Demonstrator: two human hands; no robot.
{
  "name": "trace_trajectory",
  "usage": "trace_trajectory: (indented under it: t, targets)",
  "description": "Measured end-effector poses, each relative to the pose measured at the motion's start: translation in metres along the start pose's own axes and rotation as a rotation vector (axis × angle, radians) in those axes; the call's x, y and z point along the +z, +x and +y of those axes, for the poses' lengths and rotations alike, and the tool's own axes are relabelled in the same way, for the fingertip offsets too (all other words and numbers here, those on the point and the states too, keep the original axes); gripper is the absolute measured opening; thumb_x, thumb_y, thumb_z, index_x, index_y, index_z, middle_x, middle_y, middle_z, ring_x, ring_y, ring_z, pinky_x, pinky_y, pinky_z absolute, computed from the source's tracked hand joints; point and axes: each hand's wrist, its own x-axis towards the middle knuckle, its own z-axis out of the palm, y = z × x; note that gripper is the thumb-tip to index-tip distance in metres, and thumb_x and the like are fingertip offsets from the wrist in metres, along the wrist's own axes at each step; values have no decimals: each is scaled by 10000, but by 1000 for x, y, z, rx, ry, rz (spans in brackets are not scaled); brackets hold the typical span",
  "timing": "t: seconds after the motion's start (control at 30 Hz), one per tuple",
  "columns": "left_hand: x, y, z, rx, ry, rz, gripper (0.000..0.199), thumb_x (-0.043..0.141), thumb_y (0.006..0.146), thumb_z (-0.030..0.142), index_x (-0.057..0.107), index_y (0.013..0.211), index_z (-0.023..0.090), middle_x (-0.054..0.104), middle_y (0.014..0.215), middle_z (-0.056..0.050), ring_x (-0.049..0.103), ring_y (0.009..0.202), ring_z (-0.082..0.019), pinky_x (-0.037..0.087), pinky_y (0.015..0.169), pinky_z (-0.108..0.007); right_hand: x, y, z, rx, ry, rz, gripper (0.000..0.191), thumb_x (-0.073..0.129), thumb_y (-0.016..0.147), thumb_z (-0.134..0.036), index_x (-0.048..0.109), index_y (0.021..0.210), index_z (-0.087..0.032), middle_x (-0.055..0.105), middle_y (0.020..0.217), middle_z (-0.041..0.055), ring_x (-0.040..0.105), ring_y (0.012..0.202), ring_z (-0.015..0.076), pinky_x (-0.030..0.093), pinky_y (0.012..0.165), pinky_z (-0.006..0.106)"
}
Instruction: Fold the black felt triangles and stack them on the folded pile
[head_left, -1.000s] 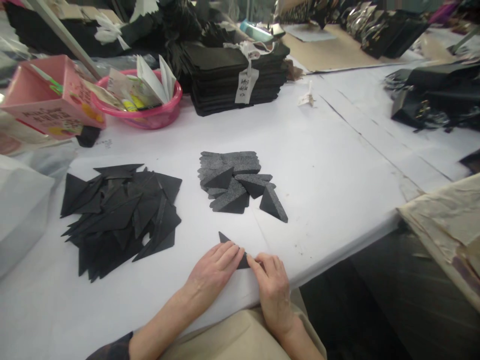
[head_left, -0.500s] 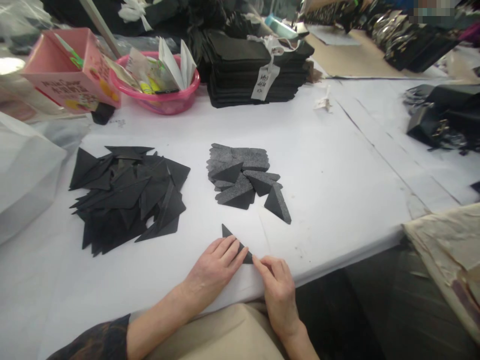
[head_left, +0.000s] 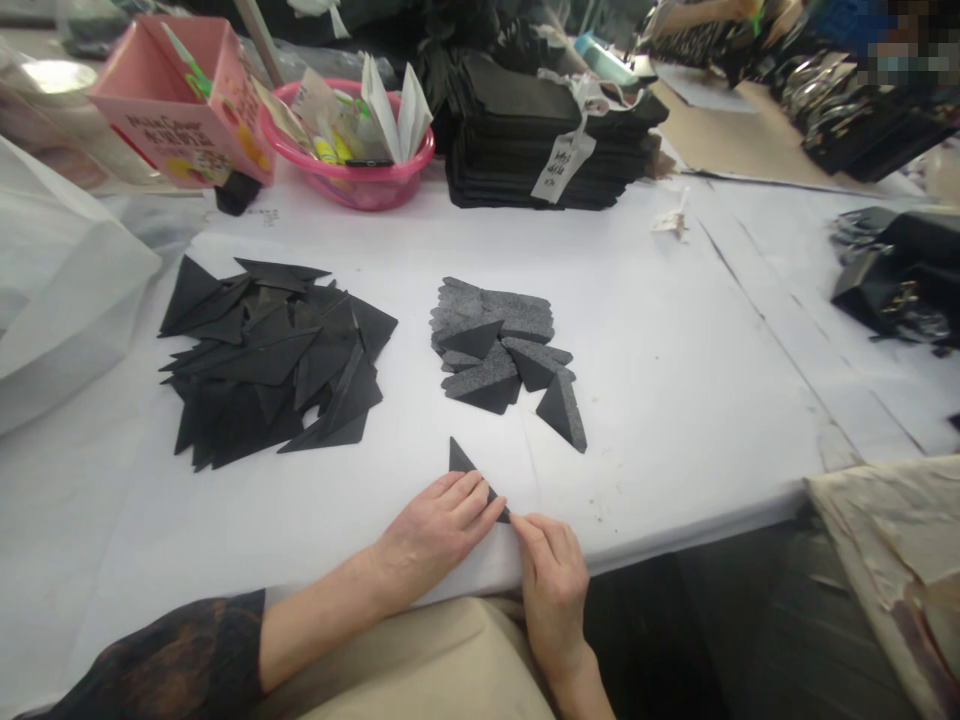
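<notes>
A black triangular piece (head_left: pixel 464 458) lies on the white tabletop near its front edge. Bent over it, my left hand (head_left: pixel 435 535) is closed with its fingers together and holds the piece down. My right hand (head_left: pixel 553 575) pinches the piece's lower right corner between thumb and forefinger. Part of the piece is hidden under my left fingers. Behind my hands is a group of triangular pieces with speckled grey strips (head_left: pixel 491 375), some overlapping. Further left sits a larger loose heap of plain black triangular pieces (head_left: pixel 277 350).
At the back stand a pink box (head_left: pixel 180 110) with green-handled scissors, a pink basket (head_left: pixel 360 185) of small items, and a tied black stack (head_left: pixel 517 150) with a white tag. White plastic (head_left: pixel 60 280) lies at left, black goods (head_left: pixel 900 270) at right. Another person's arm (head_left: pixel 694 12) shows at the top.
The view has shifted slightly, so the table things appear further right. Both hands stay on the same triangular piece, nearly unmoved. Another person's arm has come into sight at the top right.
</notes>
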Motion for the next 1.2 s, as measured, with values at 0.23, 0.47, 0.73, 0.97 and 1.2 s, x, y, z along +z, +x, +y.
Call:
trace_trajectory:
  t: [0.23,0.47,0.73,0.97,1.2]
  targets:
    - [1,2,6,-15,-5,-6,276,376,1016,99,545,1234,88,595,1204,-119,540,1190,-236,441,1027,-394,0,-1,-1,-8,-19,-5,243,514,957,-91,667,1107,-205,634,962,70,582,872,177,492,782,335]
    - [3,4,5,2,-44,-16,266,374,1021,104,543,1227,93,608,1162,-107,553,1154,-209,444,1006,-376,-1,-1,-1,64,11,17,194,512,970,-146,644,1106,-189,646,953,61,599,886,170,504,800,322]
    - [1,4,4,7,-73,25,245,470,993,124,573,1215,111,616,1123,-102,563,1128,-239,461,959,-371,-2,-3,2,25,-28,-19,218,532,958,-128,671,1105,-208,632,940,68,584,854,173,490,777,324]
    - [-3,6,6,22,-50,-8,252,418,1007,102,568,1209,86,603,1153,-112,540,1166,-237,427,1013,-375,-2,-4,3,-30,-81,-30,230,550,941,-99,669,1113,-195,620,923,76,565,825,176,474,754,328]
    - [0,4,5,21,-63,11,259,398,1023,122,568,1218,111,607,1141,-94,539,1156,-230,434,977,-369,-2,-5,6,-52,-85,-43,261,549,937,-80,656,1145,-195,611,927,77,552,823,174,468,746,326]
